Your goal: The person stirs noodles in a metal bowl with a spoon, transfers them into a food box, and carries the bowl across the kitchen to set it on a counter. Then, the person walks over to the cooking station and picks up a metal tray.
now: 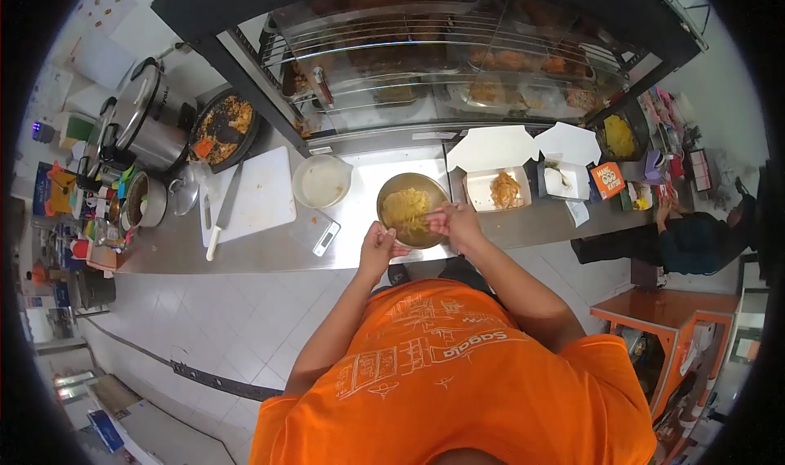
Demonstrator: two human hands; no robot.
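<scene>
A round metal bowl [441, 194] with shredded yellow food [406, 207] in it stands on the steel counter in front of me. My left hand [379, 247] is at the bowl's near left edge, its fingers closed on the rim. At the bowl's right side is my right hand [458, 224], its fingertips pinched together over the yellow food; what they hold, if anything, is too small to tell. Right of the bowl, an open white box [491, 156] contains brown shredded food [505, 190]. Beside it stands a second open box [566, 148] with some food inside.
Left of the bowl are a round plastic container [322, 181], a thermometer [327, 239] and a white cutting board [274, 189] with a knife [225, 207]. A glass display case [376, 64] rises behind the counter. Another person [695, 240] is at the far right.
</scene>
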